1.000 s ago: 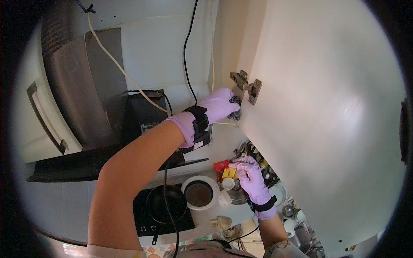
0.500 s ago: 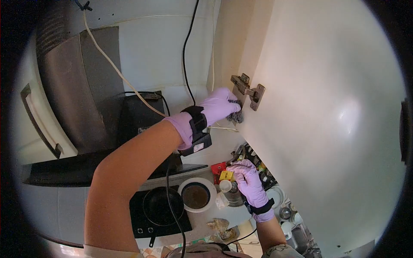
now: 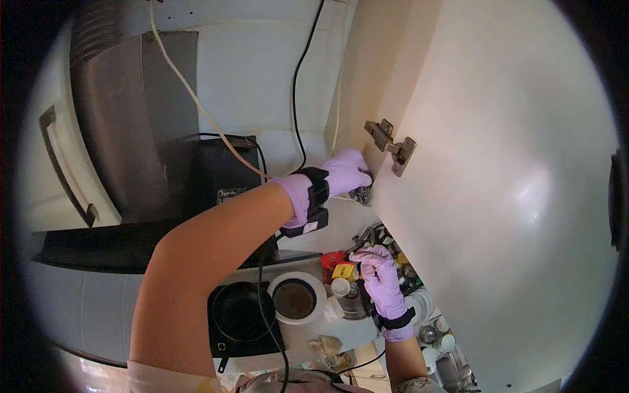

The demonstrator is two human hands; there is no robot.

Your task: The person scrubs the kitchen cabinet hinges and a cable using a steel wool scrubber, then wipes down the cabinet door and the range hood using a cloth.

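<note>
My left hand [image 3: 346,170], in a purple glove with a black strap at the wrist, is closed around a grey metal scouring pad [image 3: 362,194]. The pad is at the lower edge of the cabinet side panel [image 3: 383,78], below a metal hinge [image 3: 392,145]. Lower down, my right hand [image 3: 382,281], gloved the same way, has its fingers curled in. Whatever it may hold is hidden from me. It is near a yellow packet [image 3: 344,270] and a red packet [image 3: 331,259] on the counter.
A large white cabinet door [image 3: 504,144] stands open at right. Left are the range hood [image 3: 111,131] and hanging cables. Below are a frying pan [image 3: 244,311] on a black cooktop [image 3: 246,347], a white-rimmed pot [image 3: 319,308], a jar [image 3: 354,304], and a sink [image 3: 452,373] with dishes.
My left hand has moved slightly down with the scouring pad, relative to the hinge. The whole view has shifted a little. My right hand stays about where it was, fingers still curled.
</note>
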